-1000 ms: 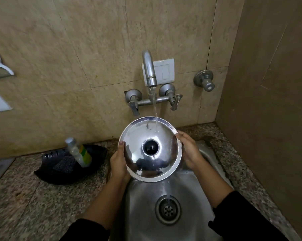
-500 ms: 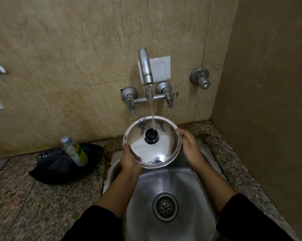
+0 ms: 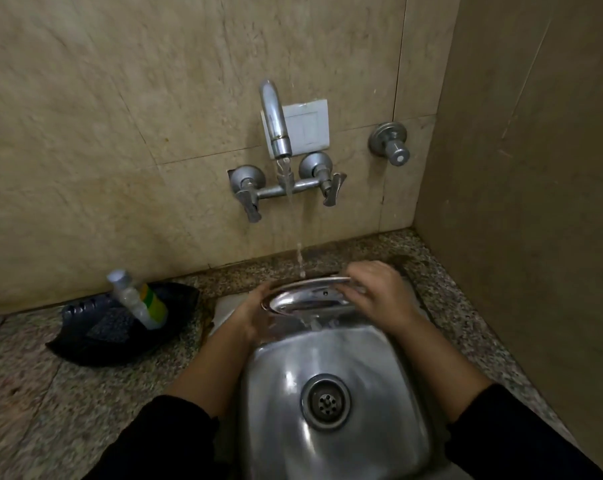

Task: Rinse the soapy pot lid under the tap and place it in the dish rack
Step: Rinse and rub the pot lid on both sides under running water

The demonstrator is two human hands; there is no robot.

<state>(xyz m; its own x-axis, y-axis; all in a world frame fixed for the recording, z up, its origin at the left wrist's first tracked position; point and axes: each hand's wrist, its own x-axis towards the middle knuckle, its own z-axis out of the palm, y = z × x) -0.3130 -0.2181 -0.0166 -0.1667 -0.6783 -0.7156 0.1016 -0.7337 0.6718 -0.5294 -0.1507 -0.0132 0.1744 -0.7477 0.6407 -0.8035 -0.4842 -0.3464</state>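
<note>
The pot lid (image 3: pixel 308 297), tilted nearly edge-on under the tap (image 3: pixel 276 123) stream, sits between the left hand (image 3: pixel 255 315) and right hand (image 3: pixel 379 294), both clamped on its rim.

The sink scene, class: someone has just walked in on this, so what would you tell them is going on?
A person in dark sleeves is rinsing a steel pot lid over the sink. The left hand and right hand grip opposite edges, holding the lid tilted almost edge-on under water running from the tap. Water spills off it into the basin. No dish rack is in view. A bottle leans in a black tray on the counter to the left.
</note>
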